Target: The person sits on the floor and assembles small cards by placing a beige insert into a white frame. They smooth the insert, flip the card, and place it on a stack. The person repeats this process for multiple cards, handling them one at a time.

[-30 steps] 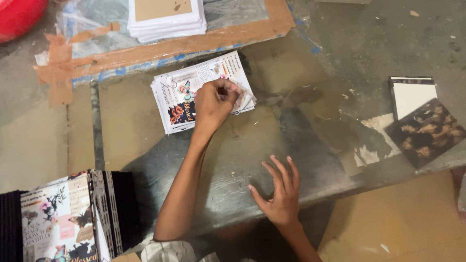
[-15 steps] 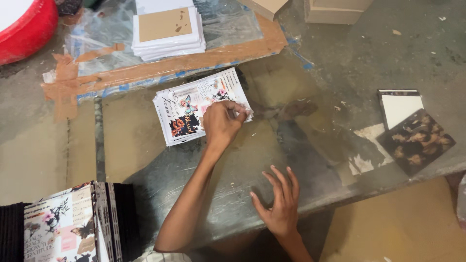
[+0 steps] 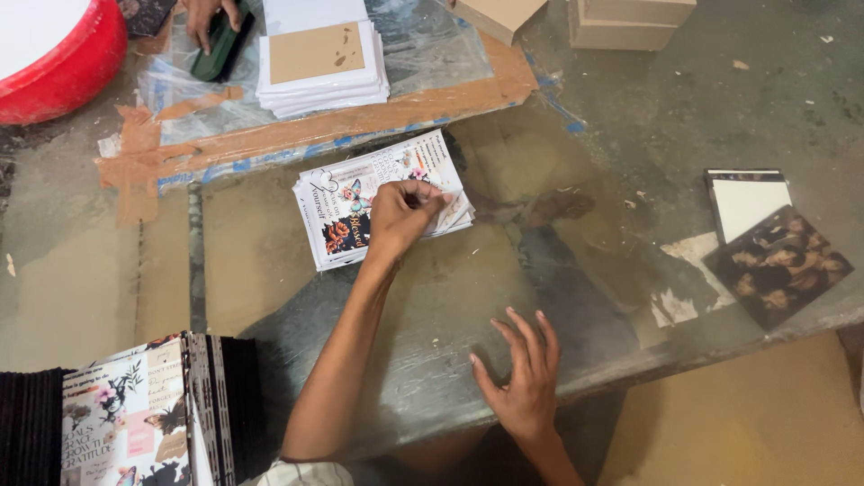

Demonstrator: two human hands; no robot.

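Stack of printed cards mid-table, white with floral colours, two plain tan cardboard boxes at far edge, printed covers near left corner, white, pink, black

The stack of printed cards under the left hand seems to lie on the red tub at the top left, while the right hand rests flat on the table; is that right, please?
Not quite. The stack of printed cards lies on the glass-topped table, apart from the red tub. The head view shows it. The left hand is on the stack, and the right hand rests flat on the table.
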